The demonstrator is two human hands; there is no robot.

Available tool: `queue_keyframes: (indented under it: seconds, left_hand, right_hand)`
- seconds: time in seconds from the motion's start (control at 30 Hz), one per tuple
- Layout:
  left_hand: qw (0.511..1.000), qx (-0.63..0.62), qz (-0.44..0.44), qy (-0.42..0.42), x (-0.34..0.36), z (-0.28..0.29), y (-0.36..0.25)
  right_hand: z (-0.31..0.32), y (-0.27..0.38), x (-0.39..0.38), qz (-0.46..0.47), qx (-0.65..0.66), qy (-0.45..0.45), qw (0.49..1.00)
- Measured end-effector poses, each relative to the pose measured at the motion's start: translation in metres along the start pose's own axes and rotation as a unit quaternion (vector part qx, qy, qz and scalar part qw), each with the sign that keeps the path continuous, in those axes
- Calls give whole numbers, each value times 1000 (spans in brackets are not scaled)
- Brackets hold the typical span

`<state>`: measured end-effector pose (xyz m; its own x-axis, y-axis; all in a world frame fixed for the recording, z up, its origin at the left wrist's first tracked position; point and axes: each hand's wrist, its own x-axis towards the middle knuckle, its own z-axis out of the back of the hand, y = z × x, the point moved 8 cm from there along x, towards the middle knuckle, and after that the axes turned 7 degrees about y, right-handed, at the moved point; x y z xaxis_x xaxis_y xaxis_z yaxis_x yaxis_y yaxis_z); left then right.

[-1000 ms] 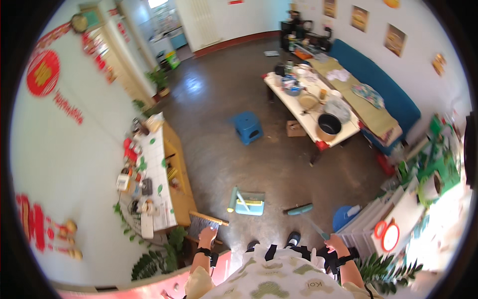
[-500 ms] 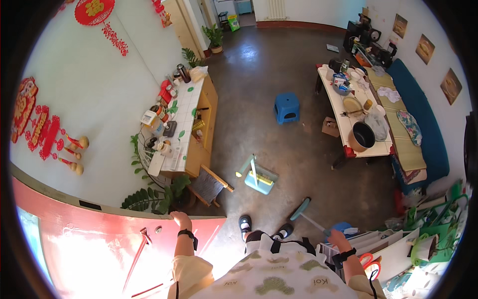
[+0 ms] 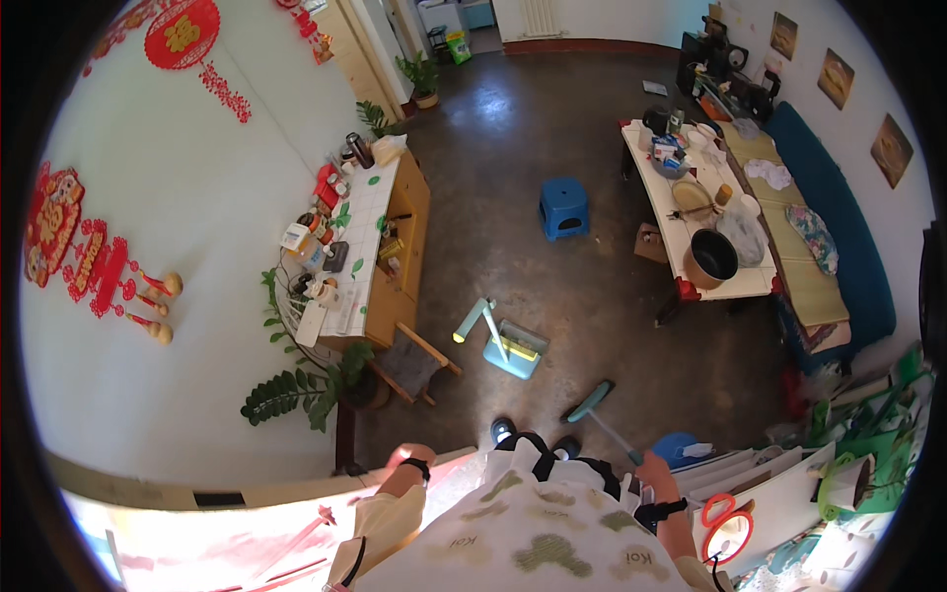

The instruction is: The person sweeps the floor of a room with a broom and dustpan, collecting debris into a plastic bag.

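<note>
My right hand is closed round the upper handle of a broom, whose grey-green head rests on the floor ahead of my feet. At the lower left, my left hand grips the edge of a pinkish-red door; glare washes out its fingers. Ahead of my shoes stands a light-blue dustpan with a yellow strip inside and a pale handle leaning left. Neither hand touches it.
A cabinet crowded with bottles, a folding stool and a potted plant line the left. A blue plastic stool stands mid-floor. To the right are a cluttered table, a sofa and stacked boards.
The door has swung toward me, and my left hand has come right with it. My feet have shifted, and the dustpan's handle leans further left. My right hand keeps hold of the broom.
</note>
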<state>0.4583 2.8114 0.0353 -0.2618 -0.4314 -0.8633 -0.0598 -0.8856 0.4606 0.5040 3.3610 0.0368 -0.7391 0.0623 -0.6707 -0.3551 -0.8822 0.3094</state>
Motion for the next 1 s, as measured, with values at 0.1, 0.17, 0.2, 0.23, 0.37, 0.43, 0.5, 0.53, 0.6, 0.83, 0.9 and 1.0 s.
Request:
queue_keyframes:
  seconds: [0.1,0.17,0.2,0.23,0.37,0.43,0.5,0.53,0.6,0.83,0.9,1.0]
  left_hand:
    - [998,-11,-57,-36,27,-33,-25]
    - [990,13,-110,-88,58,-60,-51]
    - [986,63,-107,-108,58,-77,-54]
    - [981,87,-115,-127,59,-89,-63]
    - [977,56,-156,-137,52,-128,-89]
    - [978,11,-169,-125,48,-145,-93]
    - [978,-40,-173,-111,44,-158,-96]
    - [978,-65,-170,-104,42,-165,-95]
    - [975,-117,-163,-93,39,-176,-96]
    - [956,-248,-138,-68,23,-197,-94]
    - [951,-271,-135,-63,19,-203,-94]
    - [943,-299,-133,-57,18,-209,-96]
  right_hand:
    - [-7,-1,-7,-47,68,40,996]
    - [-11,-16,-6,-53,80,33,995]
    - [-14,-14,-1,-43,88,34,995]
    - [-5,-11,-8,-43,90,34,994]
    - [26,-6,-30,-82,153,49,984]
    - [15,-28,-18,-113,163,57,978]
    - [4,-45,7,-61,93,40,993]
    - [12,-39,11,-55,84,43,994]
    - [28,-17,18,3,-20,47,999]
    - [42,8,74,9,15,125,992]
    - [50,17,78,-8,26,130,991]
    - [75,47,75,-35,28,155,987]
